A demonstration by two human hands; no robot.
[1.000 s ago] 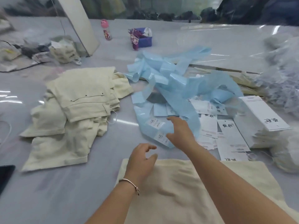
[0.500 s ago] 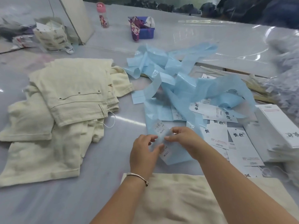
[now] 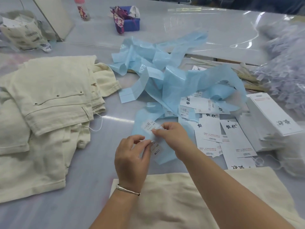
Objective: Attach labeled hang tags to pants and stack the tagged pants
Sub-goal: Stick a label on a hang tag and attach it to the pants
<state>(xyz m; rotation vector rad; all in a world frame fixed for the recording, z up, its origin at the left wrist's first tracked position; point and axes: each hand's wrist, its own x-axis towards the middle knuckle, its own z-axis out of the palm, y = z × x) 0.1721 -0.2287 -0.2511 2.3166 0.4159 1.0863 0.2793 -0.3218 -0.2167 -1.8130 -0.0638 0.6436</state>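
Between near cream pants [image 3: 189, 200] and far white hang tags [image 3: 231, 136]: right hand [image 3: 171, 134] pinching small white sticker label [image 3: 151, 127], probably peeling; left hand [image 3: 132, 156] pinching pale-blue backing strip [image 3: 165, 156], running near-to-far; tags right, nearer right hand.

A glossy pale grey tabletop [image 3: 92, 162] carries it all. Left, a stack of cream pants [image 3: 49, 109] lies folded; one more cream pair [image 3: 181, 199] sits at the near edge. Centre, a tangle of blue backing strips [image 3: 158, 63] sprawls, with white hang tags [image 3: 231, 138] scattered just right of it beside a white box [image 3: 272, 113]. Far back stand a pink bottle [image 3: 81, 9], a blue tray [image 3: 130, 22] and a printed bag [image 3: 24, 33].
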